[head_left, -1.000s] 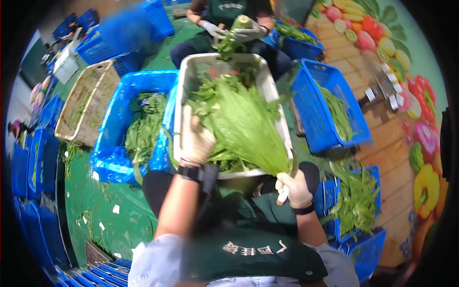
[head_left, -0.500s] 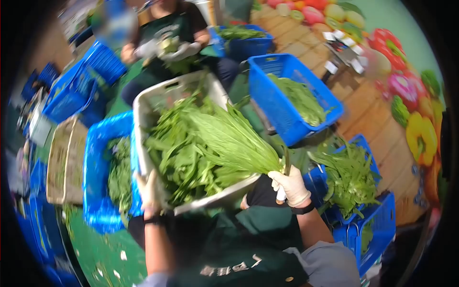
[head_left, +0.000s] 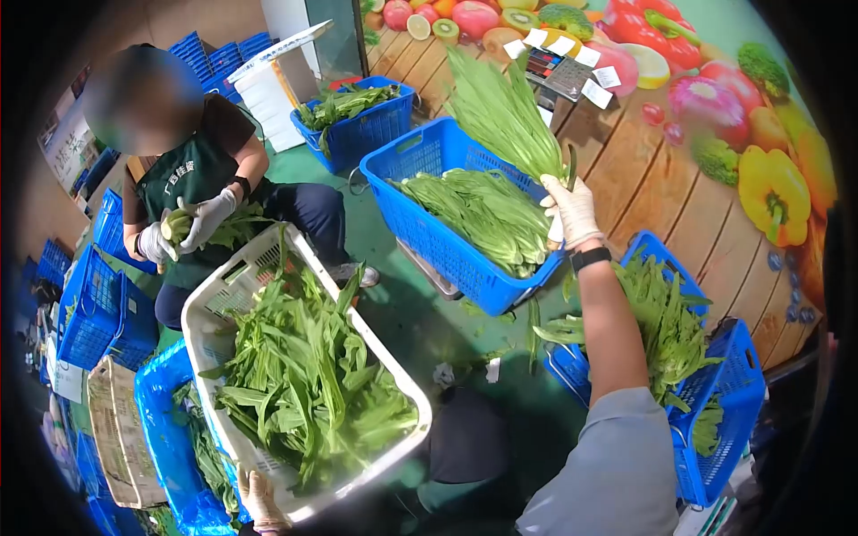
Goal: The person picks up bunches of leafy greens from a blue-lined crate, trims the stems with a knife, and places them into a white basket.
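My right hand [head_left: 572,210], in a pale glove, is closed round the base of a bunch of long green leaves [head_left: 505,112], and a knife [head_left: 556,230] with a pale handle is in the same hand. The bunch is over the far right side of a blue basket [head_left: 429,234] holding more leafy bunches [head_left: 483,210]. At the lower left, my left hand [head_left: 259,500], also gloved, is by the near left rim of a white basket [head_left: 393,380] heaped with loose green leaves [head_left: 304,384]. Its fingers look partly bent at the rim.
A person [head_left: 206,170] sits at the upper left, holding a vegetable in gloved hands. A blue basket of greens [head_left: 357,121] stands behind. Stacked blue baskets [head_left: 715,447] with leaves are at the right. A blue-lined basket [head_left: 165,447] is at the left, and a scale [head_left: 559,73] at the top.
My right hand has carried the bunch from above the white basket up and right to the blue basket. The view has turned right, and my left hand appears lower, still by the white basket.
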The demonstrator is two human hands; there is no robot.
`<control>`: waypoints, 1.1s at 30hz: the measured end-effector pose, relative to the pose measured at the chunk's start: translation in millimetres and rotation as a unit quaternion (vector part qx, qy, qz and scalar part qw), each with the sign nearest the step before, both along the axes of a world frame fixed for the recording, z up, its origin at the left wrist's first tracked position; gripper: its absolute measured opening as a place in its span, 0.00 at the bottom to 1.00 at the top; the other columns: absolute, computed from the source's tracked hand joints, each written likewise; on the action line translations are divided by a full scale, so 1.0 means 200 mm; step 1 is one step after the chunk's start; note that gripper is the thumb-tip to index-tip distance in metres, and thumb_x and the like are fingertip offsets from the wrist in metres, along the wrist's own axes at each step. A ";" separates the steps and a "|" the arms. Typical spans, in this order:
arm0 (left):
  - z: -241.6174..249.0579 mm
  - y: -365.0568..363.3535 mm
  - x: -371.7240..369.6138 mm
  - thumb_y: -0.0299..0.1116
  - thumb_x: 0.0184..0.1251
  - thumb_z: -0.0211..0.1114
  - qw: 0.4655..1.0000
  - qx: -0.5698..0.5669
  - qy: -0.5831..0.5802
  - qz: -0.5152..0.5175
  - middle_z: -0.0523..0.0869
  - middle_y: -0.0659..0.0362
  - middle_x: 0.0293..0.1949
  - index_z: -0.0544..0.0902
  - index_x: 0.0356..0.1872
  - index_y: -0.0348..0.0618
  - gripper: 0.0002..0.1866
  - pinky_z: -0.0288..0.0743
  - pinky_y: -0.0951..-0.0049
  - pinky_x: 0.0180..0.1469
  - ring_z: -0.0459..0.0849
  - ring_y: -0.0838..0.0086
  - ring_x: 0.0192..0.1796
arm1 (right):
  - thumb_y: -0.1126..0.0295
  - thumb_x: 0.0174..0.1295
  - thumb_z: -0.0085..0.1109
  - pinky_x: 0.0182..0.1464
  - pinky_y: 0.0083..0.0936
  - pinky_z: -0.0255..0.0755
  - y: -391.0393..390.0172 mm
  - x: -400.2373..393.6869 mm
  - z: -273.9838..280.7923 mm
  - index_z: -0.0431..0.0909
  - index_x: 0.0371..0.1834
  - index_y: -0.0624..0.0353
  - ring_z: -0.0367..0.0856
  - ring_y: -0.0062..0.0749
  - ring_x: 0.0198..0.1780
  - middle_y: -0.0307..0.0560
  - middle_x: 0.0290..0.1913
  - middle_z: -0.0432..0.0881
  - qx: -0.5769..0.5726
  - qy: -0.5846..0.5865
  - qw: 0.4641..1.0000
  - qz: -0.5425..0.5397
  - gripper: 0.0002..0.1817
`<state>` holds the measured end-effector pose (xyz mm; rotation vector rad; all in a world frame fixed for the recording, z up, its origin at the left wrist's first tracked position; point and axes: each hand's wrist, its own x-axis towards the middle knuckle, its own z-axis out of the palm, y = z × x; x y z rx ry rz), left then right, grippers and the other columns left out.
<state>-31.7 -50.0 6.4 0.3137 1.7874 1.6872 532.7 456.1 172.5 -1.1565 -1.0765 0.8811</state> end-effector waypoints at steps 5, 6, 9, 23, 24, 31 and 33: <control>0.16 0.22 0.23 0.29 0.66 0.62 0.999 -0.040 -0.030 0.018 0.78 0.69 0.38 0.73 0.63 0.46 0.23 0.63 0.85 0.31 0.68 0.88 0.30 | 0.60 0.56 0.67 0.28 0.27 0.70 0.14 0.43 -0.48 0.79 0.45 0.58 0.78 0.27 0.28 0.39 0.30 0.80 -0.074 -0.189 0.978 0.041 0.18; 0.25 0.24 0.30 0.29 0.66 0.62 0.997 -0.067 -0.023 0.024 0.80 0.66 0.43 0.73 0.63 0.44 0.24 0.70 0.82 0.40 0.75 0.83 0.38 | 0.63 0.60 0.63 0.35 0.22 0.74 0.05 0.18 -0.31 0.79 0.50 0.63 0.79 0.23 0.34 0.45 0.42 0.82 -0.229 -0.023 0.973 0.038 0.19; 0.25 0.20 0.26 0.40 0.65 0.65 0.988 -0.122 0.086 -0.029 0.77 0.54 0.60 0.70 0.66 0.38 0.30 0.66 0.70 0.65 0.73 0.70 0.62 | 0.55 0.64 0.58 0.41 0.21 0.71 -0.20 -0.10 -0.25 0.72 0.62 0.65 0.77 0.28 0.38 0.46 0.48 0.81 -0.160 -0.088 0.966 0.182 0.29; -0.03 -0.41 -1.00 0.38 0.62 0.63 0.953 -0.187 0.237 0.011 0.86 0.52 0.50 0.81 0.54 0.36 0.22 0.73 0.72 0.58 0.83 0.69 0.53 | 0.74 0.50 0.48 0.27 0.15 0.74 -1.92 -1.69 -0.64 0.63 0.64 0.78 0.82 0.28 0.28 0.62 0.45 0.83 -0.506 -0.009 0.640 0.579 0.34; -0.26 -0.49 -1.21 0.43 0.59 0.66 0.910 -0.301 0.283 -0.026 0.85 0.48 0.51 0.79 0.56 0.36 0.27 0.73 0.68 0.60 0.82 0.61 0.56 | 0.74 0.49 0.50 0.23 0.16 0.71 -2.00 -1.76 -0.63 0.69 0.58 0.79 0.80 0.27 0.23 0.61 0.37 0.84 -0.472 -0.037 0.702 0.532 0.30; -0.29 -0.48 -1.31 0.51 0.56 0.64 0.750 -0.576 0.166 -0.281 0.79 0.49 0.53 0.76 0.56 0.39 0.31 0.73 0.65 0.56 0.80 0.61 0.53 | 0.77 0.50 0.45 0.18 0.15 0.71 -2.08 -1.86 -0.65 0.72 0.52 0.81 0.77 0.30 0.15 0.61 0.27 0.84 -0.467 -0.138 0.763 0.426 0.25; -0.25 -0.46 -1.36 0.52 0.56 0.62 0.716 -0.586 0.107 -0.365 0.85 0.54 0.43 0.82 0.46 0.39 0.27 0.76 0.64 0.49 0.84 0.65 0.43 | 0.76 0.49 0.43 0.18 0.17 0.72 -2.09 -1.85 -0.69 0.71 0.53 0.82 0.78 0.32 0.16 0.63 0.28 0.84 -0.441 -0.143 0.786 0.409 0.27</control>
